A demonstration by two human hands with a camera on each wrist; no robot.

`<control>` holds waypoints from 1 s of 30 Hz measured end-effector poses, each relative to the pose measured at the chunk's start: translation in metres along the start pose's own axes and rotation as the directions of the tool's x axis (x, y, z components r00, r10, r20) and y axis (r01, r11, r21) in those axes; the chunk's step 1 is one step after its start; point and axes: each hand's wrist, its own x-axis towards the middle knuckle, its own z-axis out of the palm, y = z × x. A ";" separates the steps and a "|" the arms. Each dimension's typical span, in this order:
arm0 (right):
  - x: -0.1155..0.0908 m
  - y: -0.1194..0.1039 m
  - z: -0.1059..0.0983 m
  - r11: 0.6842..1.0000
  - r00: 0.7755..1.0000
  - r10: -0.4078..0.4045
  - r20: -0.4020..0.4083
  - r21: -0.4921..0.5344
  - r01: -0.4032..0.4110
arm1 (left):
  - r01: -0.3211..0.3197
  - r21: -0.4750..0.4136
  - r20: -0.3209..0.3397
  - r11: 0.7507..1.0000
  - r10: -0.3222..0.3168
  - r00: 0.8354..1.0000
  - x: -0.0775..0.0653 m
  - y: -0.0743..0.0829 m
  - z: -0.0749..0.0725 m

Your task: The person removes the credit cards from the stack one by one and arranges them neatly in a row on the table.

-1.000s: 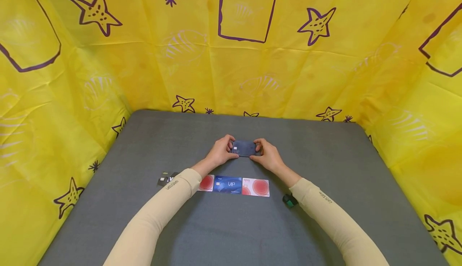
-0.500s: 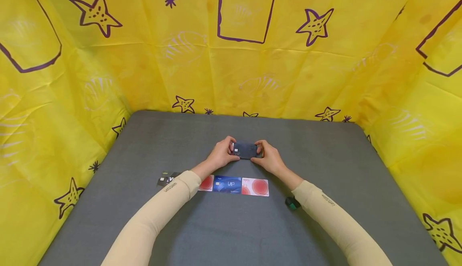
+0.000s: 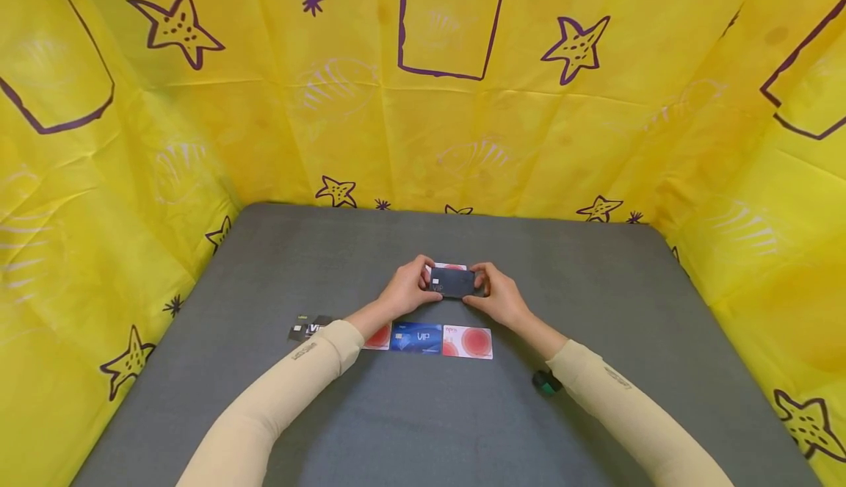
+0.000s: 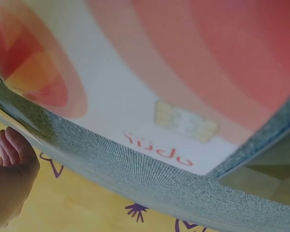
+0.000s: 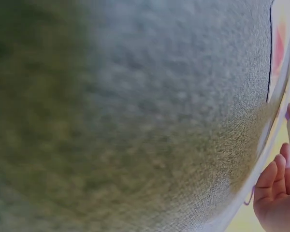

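Observation:
In the head view my left hand (image 3: pixel 408 287) pinches the left end of a dark VIP card (image 3: pixel 452 283) between thumb and fingers. Its right end is pinched by my right hand (image 3: pixel 500 297). Behind the card's far edge shows a strip of a white card with red circles (image 3: pixel 451 267), mostly hidden. Nearer to me, a row of cards lies on the grey table: a blue VIP card (image 3: pixel 416 338) in the middle and a white card with a red circle (image 3: pixel 468 342) at the right end. The left wrist view shows a red-circled card (image 4: pixel 183 111) close up.
Left of the blue card, another red-circled card (image 3: pixel 378 337) is partly covered by my left sleeve, with black cards (image 3: pixel 305 327) beyond it. A small black-and-green device (image 3: pixel 547 383) hangs at my right wrist. Yellow patterned cloth (image 3: pixel 423 127) walls the grey table (image 3: pixel 423 428).
Both hands have come slightly toward me and to the right with the dark card. The white card's strip now shows behind it. The row of cards has stayed put.

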 end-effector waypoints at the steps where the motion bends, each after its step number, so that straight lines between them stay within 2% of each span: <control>1: -0.001 0.000 -0.001 1.000 1.000 0.000 0.003 0.000 0.000 | 0.000 0.000 0.001 1.000 0.000 1.000 -0.001 0.001 0.000; 14: -0.019 0.001 -0.008 1.000 1.000 -0.007 -0.002 0.007 0.007 | -0.046 -0.018 0.022 0.999 0.047 0.999 -0.012 0.008 0.005; 30: -0.043 -0.003 -0.016 1.000 0.999 0.025 0.040 -0.002 -0.025 | -0.071 -0.102 0.070 0.992 0.078 0.994 -0.034 0.016 0.012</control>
